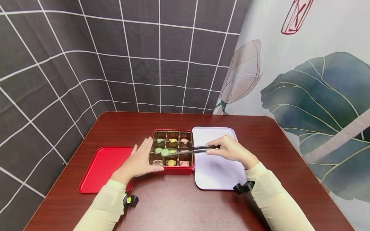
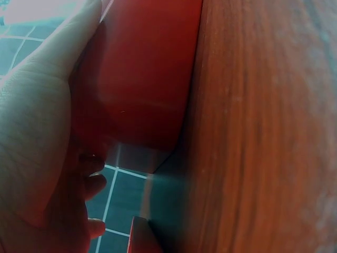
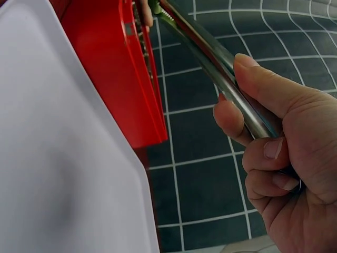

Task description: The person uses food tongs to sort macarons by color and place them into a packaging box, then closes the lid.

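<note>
A red box (image 1: pixel 173 170) with a brown compartment insert sits mid-table, holding several small green, yellow and pink sweets. My right hand (image 1: pixel 229 149) grips dark metal tongs (image 1: pixel 193 149) that reach left over the box and pinch a green sweet (image 1: pixel 165 152) just above the middle row. The right wrist view shows my fingers (image 3: pixel 274 147) curled round the tongs (image 3: pixel 210 58) beside the red box wall (image 3: pixel 131 79). My left hand (image 1: pixel 141 158) lies flat with straight fingers against the box's left side, also seen as a palm (image 2: pixel 37 121) against the red wall (image 2: pixel 142 79).
A red lid (image 1: pixel 101 168) lies left of the box. A white tray (image 1: pixel 215 170) lies to the right, under my right hand. The brown table (image 1: pixel 173 205) ends near a dark grid curtain behind and a leaf-print curtain at right.
</note>
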A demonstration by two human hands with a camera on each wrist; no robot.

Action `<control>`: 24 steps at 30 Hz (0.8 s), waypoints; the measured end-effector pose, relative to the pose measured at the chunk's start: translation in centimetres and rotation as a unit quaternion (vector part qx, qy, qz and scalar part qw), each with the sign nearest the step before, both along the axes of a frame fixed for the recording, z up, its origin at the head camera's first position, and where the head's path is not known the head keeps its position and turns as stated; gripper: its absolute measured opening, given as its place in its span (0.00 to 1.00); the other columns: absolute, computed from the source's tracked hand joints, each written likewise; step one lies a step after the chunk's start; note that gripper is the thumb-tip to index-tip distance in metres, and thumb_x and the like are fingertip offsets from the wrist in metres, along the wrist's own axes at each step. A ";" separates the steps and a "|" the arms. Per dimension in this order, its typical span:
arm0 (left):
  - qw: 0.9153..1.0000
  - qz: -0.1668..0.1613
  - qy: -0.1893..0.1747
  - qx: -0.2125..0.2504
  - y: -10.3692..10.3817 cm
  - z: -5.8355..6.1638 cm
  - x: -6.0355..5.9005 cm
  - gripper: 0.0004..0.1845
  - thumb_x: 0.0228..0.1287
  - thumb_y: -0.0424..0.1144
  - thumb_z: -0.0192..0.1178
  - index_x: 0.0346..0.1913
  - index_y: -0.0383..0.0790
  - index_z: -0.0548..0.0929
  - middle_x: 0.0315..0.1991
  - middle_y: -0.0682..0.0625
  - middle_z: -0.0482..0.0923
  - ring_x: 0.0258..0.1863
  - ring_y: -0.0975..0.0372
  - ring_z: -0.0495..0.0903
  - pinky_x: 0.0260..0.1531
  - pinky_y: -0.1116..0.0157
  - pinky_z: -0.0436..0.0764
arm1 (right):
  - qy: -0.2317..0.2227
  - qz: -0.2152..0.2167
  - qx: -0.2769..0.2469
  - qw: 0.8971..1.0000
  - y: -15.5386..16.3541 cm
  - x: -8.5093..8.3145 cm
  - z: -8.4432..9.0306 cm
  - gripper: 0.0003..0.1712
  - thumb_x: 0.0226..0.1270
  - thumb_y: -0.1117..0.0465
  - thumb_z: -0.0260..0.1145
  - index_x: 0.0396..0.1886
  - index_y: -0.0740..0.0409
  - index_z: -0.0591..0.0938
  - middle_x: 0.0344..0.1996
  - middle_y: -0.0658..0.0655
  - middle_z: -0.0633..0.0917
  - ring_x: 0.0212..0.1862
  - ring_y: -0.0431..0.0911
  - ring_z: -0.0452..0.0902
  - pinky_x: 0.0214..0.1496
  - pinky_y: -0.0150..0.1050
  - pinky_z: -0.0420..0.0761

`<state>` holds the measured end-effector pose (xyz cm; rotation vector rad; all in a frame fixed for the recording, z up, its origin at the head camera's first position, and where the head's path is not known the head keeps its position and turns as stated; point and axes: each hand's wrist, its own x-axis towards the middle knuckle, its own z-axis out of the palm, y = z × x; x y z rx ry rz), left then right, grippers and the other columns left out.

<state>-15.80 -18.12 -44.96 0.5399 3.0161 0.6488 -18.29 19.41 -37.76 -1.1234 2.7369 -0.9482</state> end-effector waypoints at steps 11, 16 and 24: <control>1.000 -0.004 0.008 -0.004 -0.1 -0.2 0.0 0.73 0.33 0.82 0.58 0.76 0.36 0.47 0.76 0.41 0.45 0.75 0.51 0.44 0.68 0.41 0.45 | -0.002 0.014 0.013 1.000 -1.8 -0.1 -0.5 0.13 0.60 0.46 0.70 0.40 0.45 0.89 0.25 0.37 0.83 0.22 0.34 0.70 0.22 0.30 0.70; 1.000 -0.006 0.015 0.000 -0.1 -0.3 0.0 0.74 0.32 0.84 0.57 0.76 0.35 0.47 0.76 0.41 0.46 0.75 0.50 0.45 0.68 0.40 0.46 | -0.002 0.020 0.021 1.000 -2.4 -0.2 -0.5 0.12 0.60 0.47 0.70 0.41 0.44 0.89 0.24 0.36 0.82 0.21 0.34 0.69 0.22 0.30 0.69; 1.000 -0.006 0.019 -0.003 -0.2 -0.2 0.0 0.74 0.32 0.84 0.56 0.76 0.35 0.47 0.76 0.41 0.46 0.75 0.51 0.45 0.68 0.40 0.46 | 0.019 0.046 0.054 0.997 -4.0 -0.6 0.1 0.12 0.61 0.49 0.70 0.42 0.47 0.89 0.26 0.36 0.84 0.23 0.32 0.70 0.24 0.30 0.70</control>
